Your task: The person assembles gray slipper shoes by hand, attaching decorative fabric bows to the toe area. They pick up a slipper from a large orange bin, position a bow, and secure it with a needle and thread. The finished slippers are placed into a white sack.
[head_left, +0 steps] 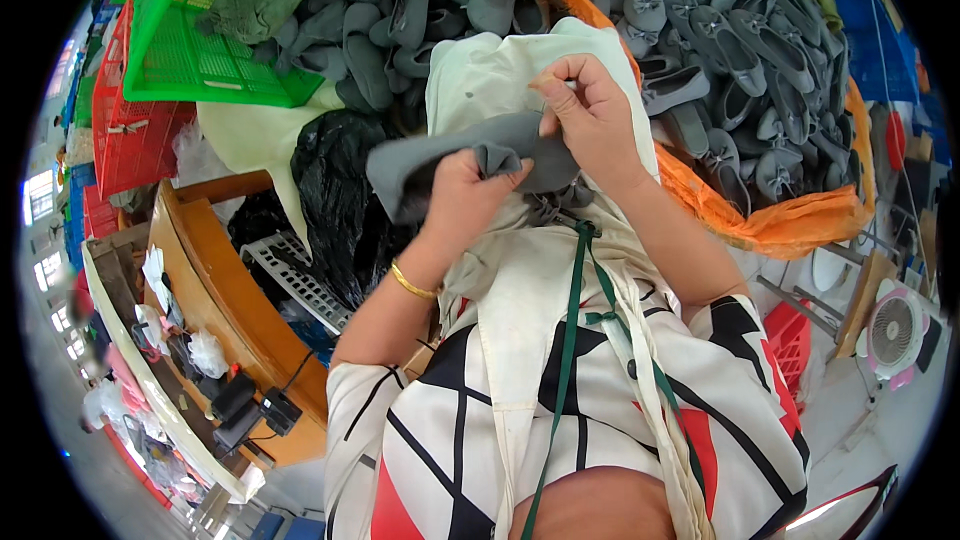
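Observation:
My left hand is closed round a grey fabric shoe, held over my lap with its opening edge folded under my fingers. Just right of and above it, my right hand is closed in a pinch by the shoe's other end. Whatever lies between those fingertips is too small to make out. Beneath both hands, a white cloth is spread over my lap. More grey material shows below the shoe, partly hidden by it.
Many grey shoes are heaped ahead; others fill an orange sack at the right. A green crate, a red crate and a black plastic bag stand left, near a wooden table. At the right is a small fan.

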Available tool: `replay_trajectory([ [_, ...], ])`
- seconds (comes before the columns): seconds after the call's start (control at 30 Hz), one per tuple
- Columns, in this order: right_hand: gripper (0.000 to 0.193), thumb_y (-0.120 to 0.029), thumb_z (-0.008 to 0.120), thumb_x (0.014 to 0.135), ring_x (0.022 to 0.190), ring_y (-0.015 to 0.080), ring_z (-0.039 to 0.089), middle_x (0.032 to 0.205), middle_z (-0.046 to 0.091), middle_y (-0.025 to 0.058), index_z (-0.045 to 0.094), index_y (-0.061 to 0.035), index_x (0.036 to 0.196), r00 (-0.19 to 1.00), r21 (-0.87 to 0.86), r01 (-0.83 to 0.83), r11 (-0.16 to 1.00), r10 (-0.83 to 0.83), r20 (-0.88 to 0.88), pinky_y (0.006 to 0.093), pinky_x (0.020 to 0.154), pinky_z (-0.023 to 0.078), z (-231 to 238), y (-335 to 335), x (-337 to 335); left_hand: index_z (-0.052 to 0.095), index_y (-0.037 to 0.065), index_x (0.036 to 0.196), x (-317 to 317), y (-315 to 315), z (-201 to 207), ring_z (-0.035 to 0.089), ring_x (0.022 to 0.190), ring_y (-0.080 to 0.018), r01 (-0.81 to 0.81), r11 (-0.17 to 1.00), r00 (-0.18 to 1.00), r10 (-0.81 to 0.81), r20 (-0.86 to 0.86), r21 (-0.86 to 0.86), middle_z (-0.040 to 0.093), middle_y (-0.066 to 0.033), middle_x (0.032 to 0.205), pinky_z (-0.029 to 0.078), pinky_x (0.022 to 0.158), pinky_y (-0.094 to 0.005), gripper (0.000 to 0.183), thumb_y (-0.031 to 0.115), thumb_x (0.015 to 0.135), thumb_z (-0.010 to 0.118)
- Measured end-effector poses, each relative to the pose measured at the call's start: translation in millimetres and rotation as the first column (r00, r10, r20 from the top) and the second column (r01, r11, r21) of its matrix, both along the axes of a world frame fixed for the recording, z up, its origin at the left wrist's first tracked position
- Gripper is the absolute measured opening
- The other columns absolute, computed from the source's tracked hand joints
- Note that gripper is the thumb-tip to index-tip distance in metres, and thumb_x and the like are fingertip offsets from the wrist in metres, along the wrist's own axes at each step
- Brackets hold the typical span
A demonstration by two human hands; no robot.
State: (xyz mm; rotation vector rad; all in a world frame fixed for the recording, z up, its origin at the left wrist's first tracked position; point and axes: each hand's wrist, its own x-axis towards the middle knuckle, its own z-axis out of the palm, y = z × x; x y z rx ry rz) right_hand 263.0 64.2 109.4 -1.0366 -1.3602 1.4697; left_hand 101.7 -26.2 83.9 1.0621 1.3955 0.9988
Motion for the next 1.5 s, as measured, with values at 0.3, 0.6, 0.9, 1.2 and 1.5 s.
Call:
replay_trajectory([
  [0.3,0.015,-0.025,0.056,0.1,0.057,0.0118,0.053,0.068,0.055,0.0009,0.054,-0.0102,0.096,0.832,-0.47,-0.137,0.872,-0.156,-0.532,0.0247,0.052,0.044,-12.2,2.7,79.2,0.066,-0.001,0.088,-12.5,108.6,46.4,0.063,0.075,-0.0235,0.656,0.753,0.544,-0.508,-0.668,-0.039,0.068,-0.0132,0.081,0.05,0.07,-0.0339,0.015,0.006,0.076,0.071],
  [0.6,0.014,-0.019,0.052,0.102,0.055,0.0064,0.036,0.064,0.038,-0.0056,0.053,-0.0089,0.093,0.528,-0.551,0.051,0.833,-0.491,-0.693,0.0204,0.048,0.032,-45.6,26.9,170.6,0.061,-0.003,0.087,6.3,130.6,23.7,0.058,0.077,-0.0376,0.779,0.615,0.355,-0.593,-0.722,-0.122,0.063,-0.0192,0.083,0.048,0.07,-0.0405,0.025,0.015,0.076,0.074],
  [0.9,0.01,-0.015,0.055,0.1,0.057,0.0065,0.036,0.067,0.04,-0.0047,0.056,-0.0061,0.096,0.564,-0.577,0.249,0.778,-0.601,-0.567,0.021,0.05,0.033,-54.4,6.1,182.8,0.061,-0.001,0.087,19.1,71.9,1.1,0.058,0.075,-0.0364,0.784,0.62,0.448,-0.574,-0.686,-0.007,0.062,-0.0169,0.085,0.048,0.071,-0.0414,0.022,0.016,0.078,0.072],
  [1.2,0.01,-0.014,0.056,0.099,0.061,0.0076,0.042,0.071,0.045,-0.0034,0.054,-0.0059,0.093,0.633,-0.576,0.247,0.78,-0.58,-0.514,0.0227,0.055,0.038,-69.2,-1.4,178.8,0.061,0.002,0.094,9.6,3.7,8.5,0.058,0.07,-0.0151,0.312,0.95,0.858,-0.278,-0.431,0.008,0.062,-0.0043,0.085,0.048,0.06,-0.0291,0.02,0.016,0.086,0.071],
  [1.5,0.008,-0.015,0.059,0.098,0.069,0.0105,0.061,0.082,0.064,0.0028,0.061,-0.0073,0.102,0.782,-0.437,0.342,0.832,-0.51,-0.358,0.0223,0.063,0.05,-59.7,-8.0,145.1,0.064,0.004,0.104,1.5,-8.1,-11.7,0.059,0.069,-0.0061,0.14,0.959,0.951,-0.061,0.303,-0.248,0.068,-0.0038,0.09,0.047,0.056,-0.019,0.02,0.022,0.096,0.064],
])
